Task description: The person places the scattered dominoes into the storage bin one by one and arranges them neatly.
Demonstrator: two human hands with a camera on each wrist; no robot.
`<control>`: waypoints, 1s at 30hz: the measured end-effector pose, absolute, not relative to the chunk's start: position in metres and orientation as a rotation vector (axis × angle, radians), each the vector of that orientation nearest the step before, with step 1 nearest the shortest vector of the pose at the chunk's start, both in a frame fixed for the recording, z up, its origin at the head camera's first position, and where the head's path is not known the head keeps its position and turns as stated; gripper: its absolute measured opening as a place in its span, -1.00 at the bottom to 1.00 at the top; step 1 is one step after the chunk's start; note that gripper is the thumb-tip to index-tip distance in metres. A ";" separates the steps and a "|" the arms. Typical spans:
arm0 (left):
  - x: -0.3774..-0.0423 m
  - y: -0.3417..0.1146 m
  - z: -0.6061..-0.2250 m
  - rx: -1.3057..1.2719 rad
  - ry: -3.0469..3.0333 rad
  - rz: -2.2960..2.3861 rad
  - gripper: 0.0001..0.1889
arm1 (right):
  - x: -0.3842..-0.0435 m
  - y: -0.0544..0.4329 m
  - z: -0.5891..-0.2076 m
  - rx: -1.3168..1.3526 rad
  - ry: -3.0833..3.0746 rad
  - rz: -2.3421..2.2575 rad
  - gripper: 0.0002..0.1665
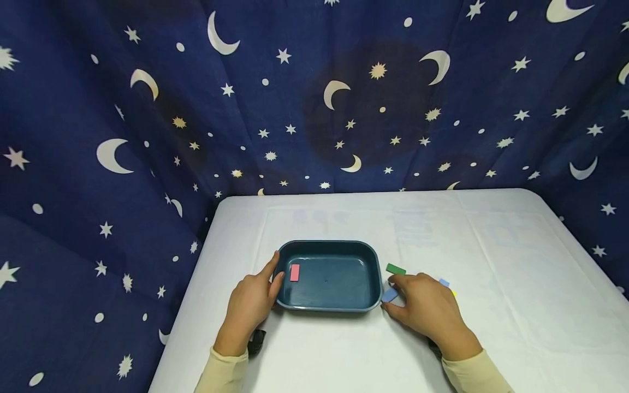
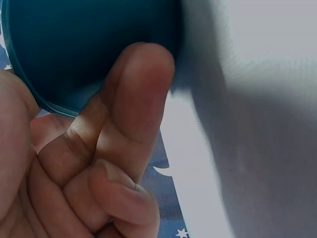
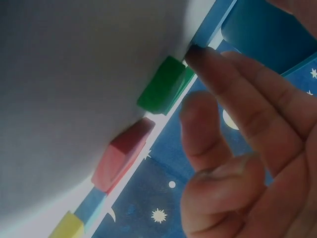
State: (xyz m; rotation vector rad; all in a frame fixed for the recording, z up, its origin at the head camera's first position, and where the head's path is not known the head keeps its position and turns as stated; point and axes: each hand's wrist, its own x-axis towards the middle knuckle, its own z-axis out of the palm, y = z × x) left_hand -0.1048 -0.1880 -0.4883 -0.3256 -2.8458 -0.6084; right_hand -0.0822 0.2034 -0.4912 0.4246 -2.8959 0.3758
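Note:
A dark teal plastic tray [image 1: 326, 312] stands on the table with a pink block [image 1: 295, 273] inside, near its left end. My left hand [image 1: 253, 297] holds the tray's left end, thumb at the rim and fingers along the outer wall [image 2: 94, 29]. Just off the tray's right end, my right hand [image 1: 425, 303] hovers low, thumb and forefinger spread around a blue block [image 1: 390, 295]. A gap shows between forefinger and block; thumb contact is unclear. Beyond the fingertips lies a green block [image 1: 395, 269]. The right wrist view shows a red block [image 3: 124, 156] beside the green.
Another blue block [image 1: 444, 283] and a yellow block [image 1: 454, 294] peek out behind the right hand. The white-covered table [image 1: 530, 284] reaches back to a dark blue curtain [image 1: 304, 98] patterned with moons and stars.

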 end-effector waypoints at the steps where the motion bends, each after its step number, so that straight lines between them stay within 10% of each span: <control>1: -0.105 -0.188 -0.488 -0.329 -2.843 -0.611 -0.41 | -0.082 0.204 -0.491 0.425 -2.898 0.378 -0.29; 30: -0.106 -0.187 -0.491 -0.380 -2.831 -0.754 -0.40 | -0.087 0.221 -0.461 0.432 -2.809 0.454 -0.37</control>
